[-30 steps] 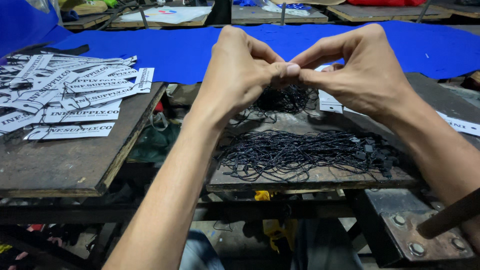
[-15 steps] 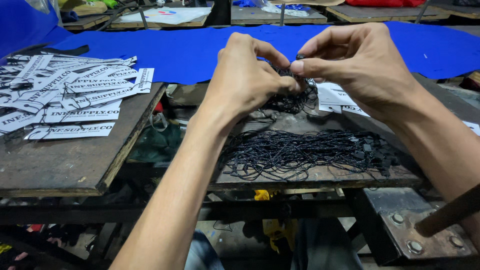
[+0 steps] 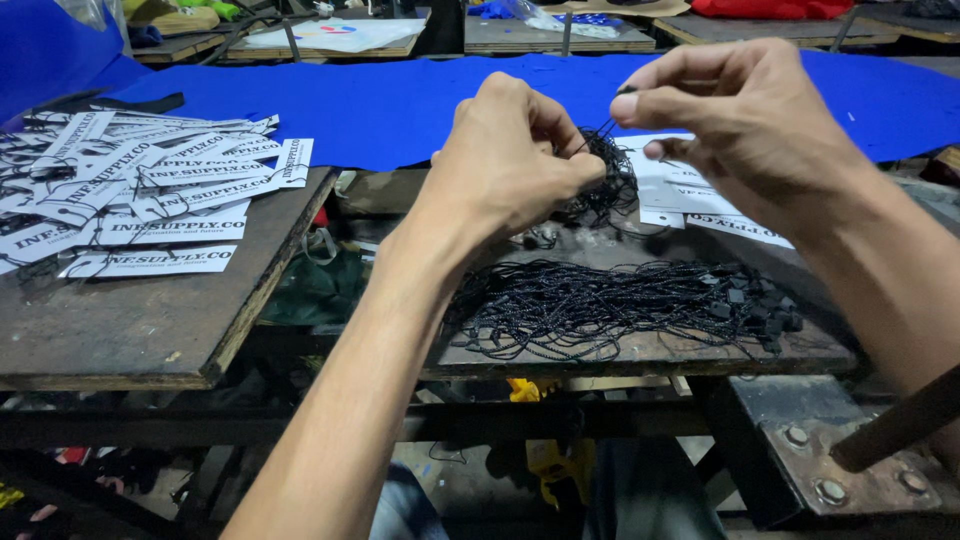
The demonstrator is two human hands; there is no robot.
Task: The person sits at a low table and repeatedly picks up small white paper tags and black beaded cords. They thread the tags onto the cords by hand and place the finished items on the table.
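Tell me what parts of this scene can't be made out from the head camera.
- Left hand: its fingertips and most of the black string bundle sit behind its own knuckles.
- Right hand: the pinched string end is too thin to make out.
- Paper tags: partly covered by the right hand.
- Tag pile: cut off by the left edge.

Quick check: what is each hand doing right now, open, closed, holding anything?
Left hand: closed on a tangled bundle of black strings.
Right hand: thumb and forefinger pinched on a single black string drawn from that bundle.
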